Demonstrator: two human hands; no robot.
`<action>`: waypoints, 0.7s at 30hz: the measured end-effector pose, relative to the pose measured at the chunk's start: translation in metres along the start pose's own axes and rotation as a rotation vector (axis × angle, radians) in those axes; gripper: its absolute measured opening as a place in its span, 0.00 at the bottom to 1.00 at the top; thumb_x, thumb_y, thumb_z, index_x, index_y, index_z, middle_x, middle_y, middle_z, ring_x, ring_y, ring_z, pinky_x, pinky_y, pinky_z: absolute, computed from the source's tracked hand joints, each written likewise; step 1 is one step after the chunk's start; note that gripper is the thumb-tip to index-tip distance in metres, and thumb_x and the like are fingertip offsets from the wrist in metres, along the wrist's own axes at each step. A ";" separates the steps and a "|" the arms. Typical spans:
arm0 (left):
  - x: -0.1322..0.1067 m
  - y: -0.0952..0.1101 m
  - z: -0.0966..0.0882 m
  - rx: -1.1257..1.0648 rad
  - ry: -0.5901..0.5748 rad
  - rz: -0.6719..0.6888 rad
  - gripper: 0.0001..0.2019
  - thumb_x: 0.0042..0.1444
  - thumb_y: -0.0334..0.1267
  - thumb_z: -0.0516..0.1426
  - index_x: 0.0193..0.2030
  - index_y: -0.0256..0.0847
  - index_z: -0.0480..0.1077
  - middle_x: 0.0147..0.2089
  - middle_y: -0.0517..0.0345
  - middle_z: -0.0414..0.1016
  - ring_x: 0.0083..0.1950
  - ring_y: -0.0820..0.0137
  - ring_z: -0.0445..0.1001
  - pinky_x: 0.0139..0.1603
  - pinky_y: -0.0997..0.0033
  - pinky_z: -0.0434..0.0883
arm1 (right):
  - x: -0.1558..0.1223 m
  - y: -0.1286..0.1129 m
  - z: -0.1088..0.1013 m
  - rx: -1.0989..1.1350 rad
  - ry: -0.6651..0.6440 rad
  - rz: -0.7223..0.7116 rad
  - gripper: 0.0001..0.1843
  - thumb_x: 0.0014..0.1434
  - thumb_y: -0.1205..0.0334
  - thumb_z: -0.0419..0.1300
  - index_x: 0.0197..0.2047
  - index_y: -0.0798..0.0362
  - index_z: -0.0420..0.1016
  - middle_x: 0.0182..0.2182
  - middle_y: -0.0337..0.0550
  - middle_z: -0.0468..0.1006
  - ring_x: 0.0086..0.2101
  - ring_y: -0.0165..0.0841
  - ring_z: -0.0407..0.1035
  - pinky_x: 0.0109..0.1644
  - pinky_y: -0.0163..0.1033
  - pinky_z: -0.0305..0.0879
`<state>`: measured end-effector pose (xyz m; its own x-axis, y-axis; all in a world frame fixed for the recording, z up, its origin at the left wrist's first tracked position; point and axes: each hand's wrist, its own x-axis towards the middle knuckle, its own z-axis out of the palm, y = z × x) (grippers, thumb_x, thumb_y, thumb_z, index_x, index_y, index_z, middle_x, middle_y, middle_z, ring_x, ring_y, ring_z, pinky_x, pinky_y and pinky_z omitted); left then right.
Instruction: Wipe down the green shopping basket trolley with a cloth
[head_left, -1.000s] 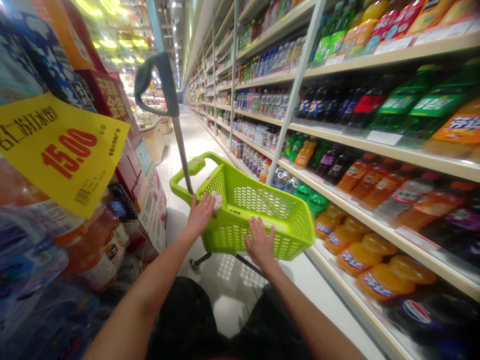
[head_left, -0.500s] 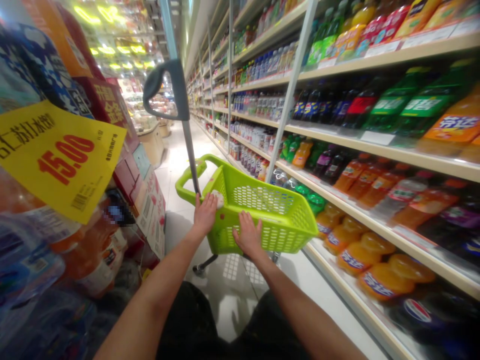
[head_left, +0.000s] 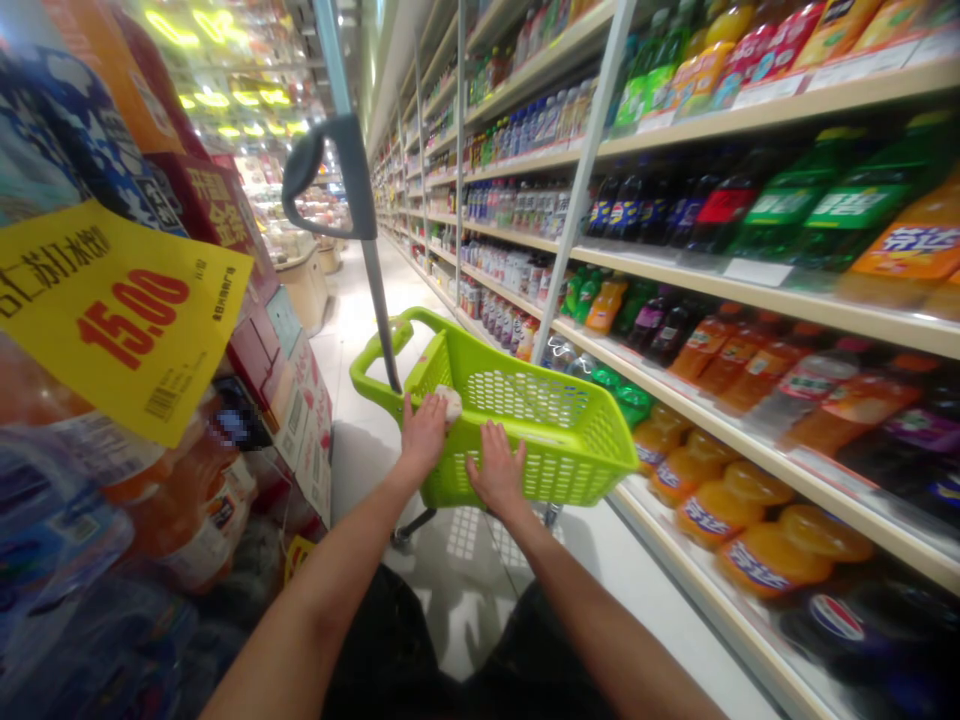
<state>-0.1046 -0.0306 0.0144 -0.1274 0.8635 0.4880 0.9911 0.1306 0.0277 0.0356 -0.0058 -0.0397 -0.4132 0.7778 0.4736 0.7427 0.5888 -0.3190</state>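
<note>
A lime-green wheeled shopping basket (head_left: 559,428) with perforated walls stands in front of me. My left hand (head_left: 424,440) lies over its near rim, fingers bent and pressed on a small whitish wad (head_left: 448,402) that looks like a cloth or tissue. Part of the wad is hidden under the fingers. Against the near outer wall rests my right hand (head_left: 498,472), its fingers spread and fingertips up at the rim. It holds nothing loose. A grey pull handle (head_left: 358,180) rises on a pole from the basket's left end.
Shelves (head_left: 675,255) of soft-drink bottles run along the right, with orange bottles (head_left: 705,515) low beside the basket. On the left are stacked drink packs and cartons behind a yellow price sign (head_left: 127,320). The tiled aisle (head_left: 397,280) extends ahead.
My left hand has slid a little to the right along the basket's rim, together with the whitish wad. My right hand stays in place on the near wall.
</note>
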 end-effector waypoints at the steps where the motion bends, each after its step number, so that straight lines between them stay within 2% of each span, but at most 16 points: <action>1: -0.001 0.006 0.004 0.009 -0.014 0.033 0.19 0.60 0.33 0.46 0.57 0.36 0.62 0.60 0.46 0.65 0.62 0.62 0.61 0.66 0.45 0.41 | -0.001 -0.001 0.001 -0.002 -0.001 -0.009 0.29 0.56 0.62 0.48 0.61 0.61 0.55 0.61 0.57 0.57 0.61 0.43 0.47 0.62 0.59 0.36; 3: -0.003 0.015 0.010 0.030 -0.037 0.087 0.19 0.60 0.32 0.45 0.58 0.36 0.61 0.61 0.46 0.64 0.63 0.63 0.60 0.66 0.45 0.41 | -0.002 0.000 0.003 -0.007 0.005 -0.017 0.30 0.56 0.62 0.48 0.61 0.61 0.55 0.61 0.56 0.57 0.62 0.42 0.47 0.62 0.59 0.36; 5: -0.003 0.015 0.012 0.036 -0.046 0.112 0.20 0.60 0.31 0.44 0.59 0.37 0.60 0.61 0.46 0.63 0.63 0.63 0.59 0.66 0.44 0.40 | -0.001 0.005 0.002 -0.014 0.019 -0.007 0.30 0.56 0.61 0.48 0.61 0.61 0.54 0.61 0.56 0.57 0.62 0.42 0.46 0.62 0.59 0.36; 10: 0.004 -0.012 0.005 0.004 0.031 0.026 0.21 0.59 0.32 0.46 0.60 0.36 0.59 0.63 0.45 0.60 0.64 0.60 0.57 0.65 0.39 0.38 | 0.006 0.030 -0.005 -0.048 0.037 0.088 0.30 0.56 0.61 0.48 0.61 0.62 0.54 0.61 0.58 0.56 0.62 0.43 0.46 0.61 0.60 0.36; 12: 0.006 -0.015 0.004 0.006 0.038 0.020 0.21 0.59 0.32 0.47 0.60 0.36 0.59 0.63 0.44 0.60 0.64 0.60 0.57 0.65 0.39 0.37 | 0.007 0.035 -0.006 -0.050 0.030 0.112 0.30 0.56 0.61 0.48 0.61 0.63 0.55 0.61 0.59 0.57 0.61 0.44 0.47 0.61 0.61 0.36; 14: 0.007 -0.007 0.007 0.018 0.015 0.045 0.21 0.59 0.30 0.46 0.59 0.36 0.60 0.62 0.45 0.61 0.64 0.60 0.58 0.65 0.40 0.38 | 0.005 0.035 -0.005 -0.050 0.016 0.100 0.29 0.56 0.62 0.48 0.60 0.62 0.56 0.60 0.58 0.59 0.61 0.44 0.48 0.61 0.61 0.35; 18: 0.006 0.022 0.016 0.038 -0.041 0.117 0.21 0.60 0.29 0.43 0.58 0.35 0.61 0.62 0.45 0.62 0.64 0.62 0.58 0.66 0.42 0.41 | 0.001 0.025 -0.002 -0.074 -0.025 0.037 0.28 0.56 0.62 0.47 0.60 0.62 0.58 0.60 0.56 0.59 0.61 0.43 0.48 0.62 0.60 0.35; 21: 0.004 0.030 0.019 0.039 -0.065 0.146 0.21 0.60 0.30 0.43 0.59 0.37 0.60 0.63 0.45 0.60 0.64 0.61 0.57 0.65 0.41 0.42 | 0.002 0.022 -0.003 -0.087 -0.019 0.009 0.28 0.57 0.62 0.47 0.60 0.62 0.57 0.61 0.57 0.58 0.61 0.43 0.47 0.61 0.60 0.36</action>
<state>-0.0761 -0.0135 0.0008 0.0147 0.9041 0.4270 0.9971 0.0188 -0.0741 0.0523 0.0084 -0.0434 -0.4157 0.7875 0.4549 0.7892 0.5610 -0.2499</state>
